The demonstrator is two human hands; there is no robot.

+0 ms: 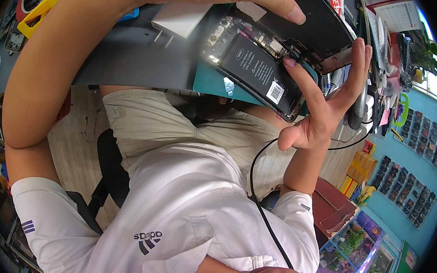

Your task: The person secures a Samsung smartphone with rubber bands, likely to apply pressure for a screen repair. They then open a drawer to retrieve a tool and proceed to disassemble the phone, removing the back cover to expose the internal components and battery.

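Observation:
A phone body (293, 113) lies opened up at the desk's edge on a teal mat (207, 79), with a black battery (254, 67) and small boards and connectors showing inside. Its black screen panel (314, 28) is lifted and tilted along the far long side. My left hand (285, 6) reaches over from the top and grips the panel, one digit lying on its inner face; its other fingers are out of view. My right hand (326, 109) is open, thumb and fingers spread. Its index fingertip rests by the connectors between battery and panel, while other fingers reach near the panel's right edge.
A white charger plug (181, 18) lies left of the phone on the dark desk (127, 52). Further left are yellow and red items (41, 12). Packets and tools crowd the right side. A black cable (253, 180) hangs in front of my body.

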